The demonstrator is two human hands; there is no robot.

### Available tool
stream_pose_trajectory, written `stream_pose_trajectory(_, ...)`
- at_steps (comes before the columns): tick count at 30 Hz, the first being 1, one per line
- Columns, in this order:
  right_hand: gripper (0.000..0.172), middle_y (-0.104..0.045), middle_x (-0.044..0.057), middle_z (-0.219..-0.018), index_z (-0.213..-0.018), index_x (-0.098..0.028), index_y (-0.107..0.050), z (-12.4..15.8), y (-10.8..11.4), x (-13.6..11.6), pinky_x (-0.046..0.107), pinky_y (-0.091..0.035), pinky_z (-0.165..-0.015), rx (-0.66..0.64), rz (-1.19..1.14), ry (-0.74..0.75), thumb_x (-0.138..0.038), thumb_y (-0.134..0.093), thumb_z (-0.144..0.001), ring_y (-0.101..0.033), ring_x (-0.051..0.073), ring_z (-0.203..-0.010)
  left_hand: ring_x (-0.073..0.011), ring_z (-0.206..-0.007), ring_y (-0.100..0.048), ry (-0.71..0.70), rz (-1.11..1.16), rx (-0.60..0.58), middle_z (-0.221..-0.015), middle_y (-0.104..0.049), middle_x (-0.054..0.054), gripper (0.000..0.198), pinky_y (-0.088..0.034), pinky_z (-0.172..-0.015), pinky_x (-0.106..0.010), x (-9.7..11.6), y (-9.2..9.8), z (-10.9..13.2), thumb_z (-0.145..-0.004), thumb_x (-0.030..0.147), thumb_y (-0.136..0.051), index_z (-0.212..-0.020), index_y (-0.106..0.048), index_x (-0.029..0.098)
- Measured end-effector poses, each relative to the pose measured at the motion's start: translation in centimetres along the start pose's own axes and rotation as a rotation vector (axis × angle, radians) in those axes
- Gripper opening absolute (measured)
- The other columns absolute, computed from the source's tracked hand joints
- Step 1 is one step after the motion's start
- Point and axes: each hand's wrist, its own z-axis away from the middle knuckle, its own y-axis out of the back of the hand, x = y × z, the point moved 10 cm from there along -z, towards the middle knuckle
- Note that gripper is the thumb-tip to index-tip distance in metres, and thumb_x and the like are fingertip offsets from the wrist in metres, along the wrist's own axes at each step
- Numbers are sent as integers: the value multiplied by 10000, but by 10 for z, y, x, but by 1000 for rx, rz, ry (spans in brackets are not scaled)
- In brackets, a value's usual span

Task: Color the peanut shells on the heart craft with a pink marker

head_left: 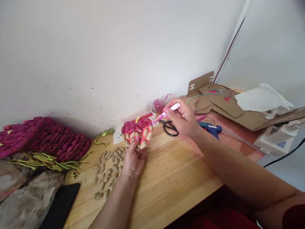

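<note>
My left hand [135, 159] is closed on the lower edge of a peanut-covered craft piece [141, 132], thumb across its front. The upper peanuts on it are painted dark pink; the lower ones are bare tan on a red backing. A small yellow loop shows at its top. In my right hand [181, 117] a paintbrush [164, 116] with a white handle end and pink-stained tip is pinched. Its tip meets the piece's upper right edge. Behind the brush stands a clear cup of pink paint [159, 105] with a pink-stained stick. Loose peanuts [108, 171] lie left of my left wrist.
Stacked dark-pink peanut pieces [45, 136] with green cords fill the left, beside plastic bags [28, 197] and a black flat object [60, 206]. Black-handled scissors [170, 128], a blue glue gun [211, 128], cardboard [221, 106] and a white device [278, 136] occupy the right.
</note>
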Motion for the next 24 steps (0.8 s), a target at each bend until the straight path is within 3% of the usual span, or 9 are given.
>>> stream_pose_trajectory(18,268,-592,-7,-747,-943,-236,-597,4,2,-5,296,-420,-603,8,118,23,-490,-642,-1016,-520,144,-660,-27,-386,-225,-42,-33,58,-505,-335,133,568,-162,-405,-201,1,6,-1,-640,335,-949,-689,-395,220)
stream_pose_trajectory(24,278,-578,-17,-750,-931,-229,-593,1,11,-6,289,-394,-597,74,111,24,-487,-670,-999,-476,127,-624,-32,-439,-327,-305,-162,85,-592,-493,104,506,-230,-424,-187,22,9,1,-611,389,-984,-766,-539,205)
